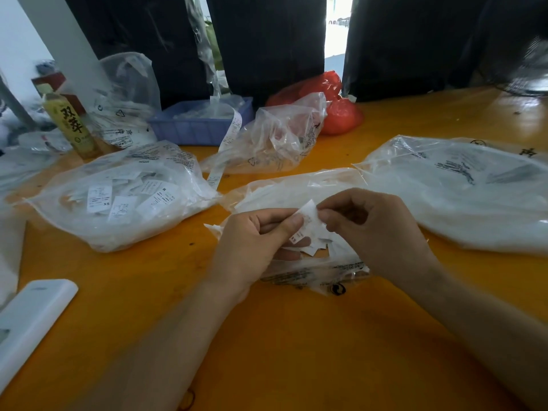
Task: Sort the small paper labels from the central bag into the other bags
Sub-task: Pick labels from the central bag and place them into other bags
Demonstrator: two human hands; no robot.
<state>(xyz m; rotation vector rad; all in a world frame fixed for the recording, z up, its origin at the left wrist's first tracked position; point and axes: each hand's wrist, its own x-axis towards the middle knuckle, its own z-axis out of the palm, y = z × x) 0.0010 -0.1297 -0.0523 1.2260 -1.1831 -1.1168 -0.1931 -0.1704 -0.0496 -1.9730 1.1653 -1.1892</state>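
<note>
At frame centre, the left hand [255,241] and right hand [370,229] are curling inward, fingers pinching one small paper label [308,216] between them, just above the central bag [296,188] lying on the orange worktop [133,292].

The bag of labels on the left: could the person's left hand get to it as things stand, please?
Probably yes. The left bag lies on bare table beside the left hand, nothing between them, though that hand is pinching a label with the right hand.

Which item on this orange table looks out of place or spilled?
A long white printed paper strip trails out of the blue plastic tray, hanging over its front wall onto the orange table instead of staying inside.
</note>
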